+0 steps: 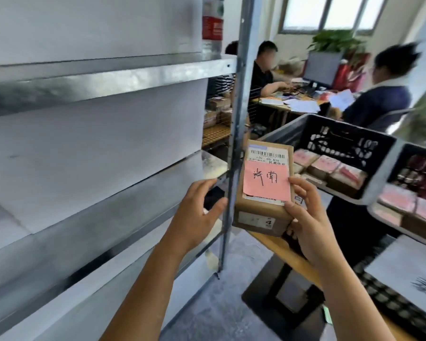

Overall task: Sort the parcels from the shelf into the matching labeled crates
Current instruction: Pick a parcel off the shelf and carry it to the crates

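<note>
A brown cardboard parcel [262,212] with a barcode label and a pink handwritten note is held up in front of me. My right hand [308,217] grips it by its right side and bottom corner, thumb on the pink note. Just left of the parcel, my left hand [197,212] hovers with fingers loosely spread, holding nothing, beside the grey metal shelf [108,77]. To the right stand black crates [349,141] with several pink-labelled parcels inside. A second crate [418,168] is at the far right.
The shelf's upright post [236,134] stands right behind the parcel. The crates sit on a wooden table [280,249] with a black base. A white labelled sheet [408,271] hangs on a nearer crate. Two people work at a desk [293,104] behind.
</note>
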Available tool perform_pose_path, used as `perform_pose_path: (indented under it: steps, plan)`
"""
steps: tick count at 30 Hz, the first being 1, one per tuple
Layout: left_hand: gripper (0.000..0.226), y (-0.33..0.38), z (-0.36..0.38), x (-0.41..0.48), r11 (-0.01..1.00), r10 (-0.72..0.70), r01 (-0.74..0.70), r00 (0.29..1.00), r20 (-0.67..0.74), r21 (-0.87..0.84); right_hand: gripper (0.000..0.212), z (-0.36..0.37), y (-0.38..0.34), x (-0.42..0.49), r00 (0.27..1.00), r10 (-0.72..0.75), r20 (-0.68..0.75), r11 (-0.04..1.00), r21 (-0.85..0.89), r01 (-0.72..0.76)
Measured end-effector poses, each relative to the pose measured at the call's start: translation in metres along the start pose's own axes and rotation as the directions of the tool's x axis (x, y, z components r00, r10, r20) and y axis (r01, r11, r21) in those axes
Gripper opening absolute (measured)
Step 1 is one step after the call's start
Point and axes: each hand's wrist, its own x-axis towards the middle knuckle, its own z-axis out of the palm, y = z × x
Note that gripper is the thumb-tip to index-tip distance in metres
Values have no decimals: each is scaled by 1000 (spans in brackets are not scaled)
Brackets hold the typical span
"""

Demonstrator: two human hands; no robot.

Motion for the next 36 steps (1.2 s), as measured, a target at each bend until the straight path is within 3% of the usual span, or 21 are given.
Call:
perform_pose_path:
  steps: [10, 16, 21, 26, 36]
  plan:
    - [53, 3, 83, 126, 971, 188, -221, 943, 275, 93, 38, -72, 2, 64, 960, -49, -276, 997, -66, 32]
    - [52, 2, 113, 225, 922, 322, -384, 838, 441, 55, 33, -107, -14, 133, 866, -81, -494, 996, -60, 58]
    - [55, 0, 147, 286, 861, 402, -508, 696, 595, 13, 35, -146, -14, 175, 743, -46, -668, 997, -71, -2]
    - [60, 2, 169, 318, 829, 431, -559, 615, 661, -20, 28, -178, -9, 204, 639, -4, -769, 967, -165, -192]
    - [60, -1, 197, 343, 832, 398, -554, 555, 730, -33, 34, -211, 61, 245, 617, 115, -779, 725, -359, -588]
